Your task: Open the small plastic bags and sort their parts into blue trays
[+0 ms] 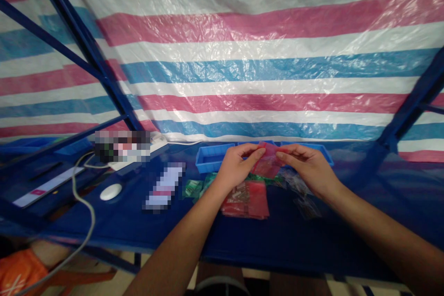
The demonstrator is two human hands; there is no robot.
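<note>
Between my two hands a small translucent red plastic bag point(266, 163) is held up above the table. My left hand point(239, 163) pinches its upper left edge between thumb and fingers. The upper right corner sits in the pinch of my right hand point(305, 164). Just below lies a stack of red plastic bags point(252, 201), with small brownish contents showing through. Green plastic bags point(193, 188) rest left of the stack and behind it. To its right are clear bags point(308, 204) with small dark contents too blurred to name.
Blue plastic bins point(210, 159) line the back of the blue table point(243, 245), partly hidden by my hands. Further left are a white oval object point(111, 191), a power strip point(138, 157) and a loose white cable point(90, 217). A person's orange garment point(21, 272) shows at lower left.
</note>
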